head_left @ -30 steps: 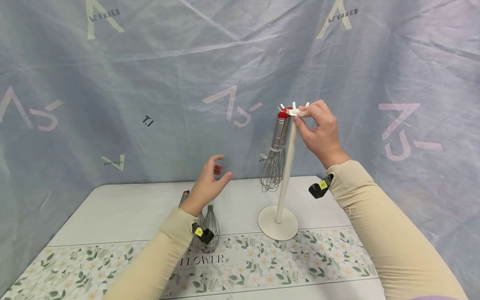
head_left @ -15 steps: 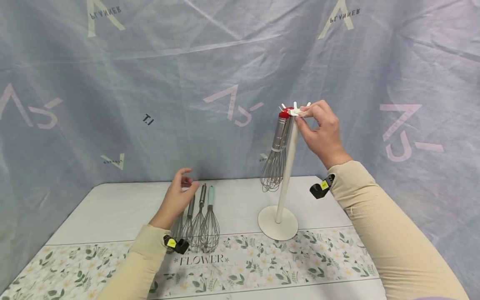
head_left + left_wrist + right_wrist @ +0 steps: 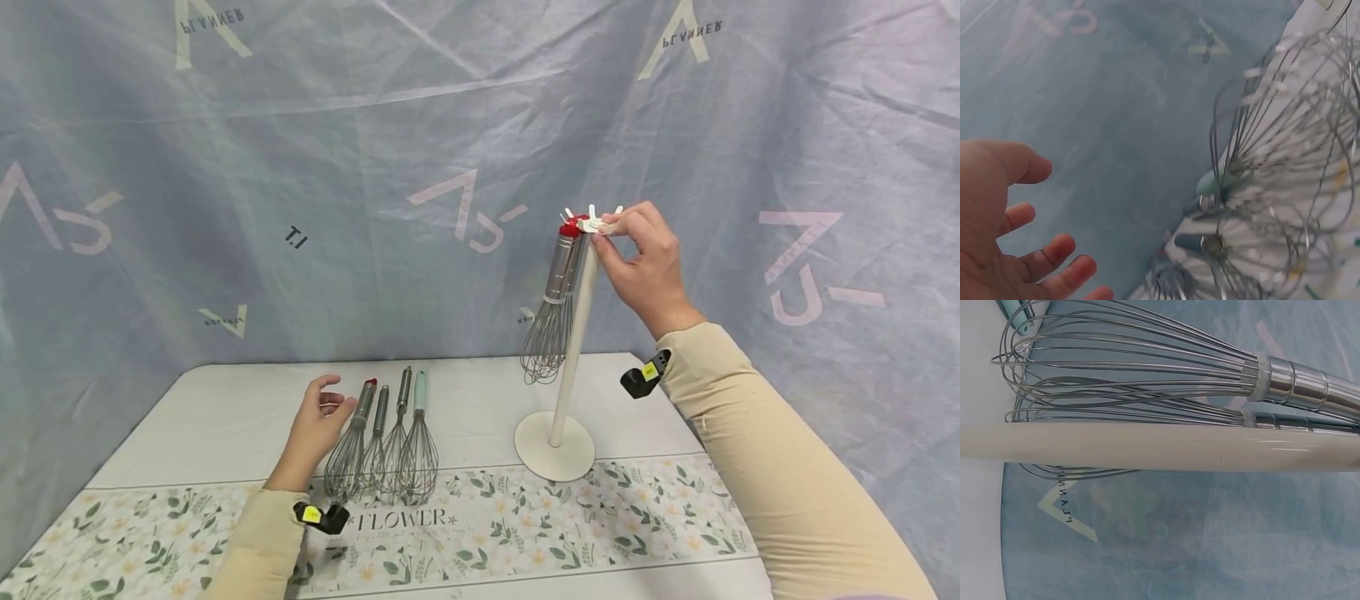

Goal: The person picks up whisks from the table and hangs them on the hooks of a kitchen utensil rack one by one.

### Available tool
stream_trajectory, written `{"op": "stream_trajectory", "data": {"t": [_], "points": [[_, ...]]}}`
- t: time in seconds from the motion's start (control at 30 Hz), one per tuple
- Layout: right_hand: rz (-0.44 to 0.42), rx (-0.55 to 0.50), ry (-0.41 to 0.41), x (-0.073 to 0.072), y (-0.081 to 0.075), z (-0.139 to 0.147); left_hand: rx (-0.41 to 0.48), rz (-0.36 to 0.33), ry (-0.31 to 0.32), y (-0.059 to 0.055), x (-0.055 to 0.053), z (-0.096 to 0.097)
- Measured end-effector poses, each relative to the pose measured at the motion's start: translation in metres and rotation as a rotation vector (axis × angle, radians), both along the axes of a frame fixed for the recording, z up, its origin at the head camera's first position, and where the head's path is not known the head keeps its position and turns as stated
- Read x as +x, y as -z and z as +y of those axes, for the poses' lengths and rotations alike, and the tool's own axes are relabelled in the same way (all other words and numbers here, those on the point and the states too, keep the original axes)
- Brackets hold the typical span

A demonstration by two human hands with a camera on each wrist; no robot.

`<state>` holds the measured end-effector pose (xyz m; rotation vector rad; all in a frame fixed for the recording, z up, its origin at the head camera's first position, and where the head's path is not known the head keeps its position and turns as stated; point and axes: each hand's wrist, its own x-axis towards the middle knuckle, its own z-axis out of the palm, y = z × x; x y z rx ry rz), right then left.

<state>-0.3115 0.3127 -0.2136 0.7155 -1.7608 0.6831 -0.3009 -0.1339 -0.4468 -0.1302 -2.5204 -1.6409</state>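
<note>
My right hand (image 3: 641, 258) pinches the white hooked top (image 3: 594, 223) of an upright stand (image 3: 573, 358). Two metal whisks (image 3: 555, 287) with red ends hang from its left-side hooks, balloons down; in the right wrist view a whisk (image 3: 1300, 384) shows beside the pole (image 3: 1166, 447). My left hand (image 3: 311, 429), fingers loosely bent and holding nothing, is over the table just left of a red-ended whisk (image 3: 363, 404). Beside that whisk lie a short grey-handled whisk (image 3: 380, 410), a long metal whisk (image 3: 404, 392) and a mint-handled whisk (image 3: 421, 392). The left wrist view shows my hand (image 3: 1010, 244) apart from the blurred whisks.
The stand's round base (image 3: 555, 467) rests on the white table (image 3: 480, 392), which carries a floral printed band (image 3: 525, 533). A grey-blue printed cloth (image 3: 375, 183) hangs behind and at both sides. The table's far edge runs just beyond the whisk handles.
My left hand has moved left and down, away from the stand, uncovering the whisks on the table. My right hand stays on the stand's top, and the hanging whisks look much the same.
</note>
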Motion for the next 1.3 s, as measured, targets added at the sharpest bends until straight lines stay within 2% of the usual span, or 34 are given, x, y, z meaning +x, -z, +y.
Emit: {"op": "stream_trajectory", "data": {"t": [0.27, 0.47, 0.53, 0.7, 0.77, 0.97, 1.1, 1.3], "points": [[0.008, 0.029, 0.010, 0.003, -0.001, 0.000, -0.017, -0.055, -0.030, 0.009, 0.001, -0.015], [0.012, 0.093, -0.031, 0.004, -0.007, 0.005, -0.034, -0.126, -0.013, 0.015, 0.001, -0.018], [-0.019, 0.112, -0.045, 0.005, -0.012, 0.008, -0.044, -0.138, -0.004, 0.018, 0.000, -0.019], [-0.210, 0.106, -0.049, 0.012, -0.019, 0.014, -0.057, -0.149, 0.028, 0.024, -0.003, -0.020], [-0.259, 0.104, -0.045, 0.014, -0.020, 0.016, -0.066, -0.155, 0.040, 0.026, -0.003, -0.019], [-0.291, 0.126, -0.052, 0.012, -0.024, 0.020, -0.101, -0.186, 0.075, 0.031, -0.006, -0.018], [-0.310, 0.129, -0.055, 0.011, -0.025, 0.021, -0.085, -0.211, 0.092, 0.035, -0.006, -0.016], [-0.284, 0.119, -0.091, 0.011, -0.024, 0.021, -0.080, -0.211, 0.092, 0.039, -0.008, -0.014]]}}
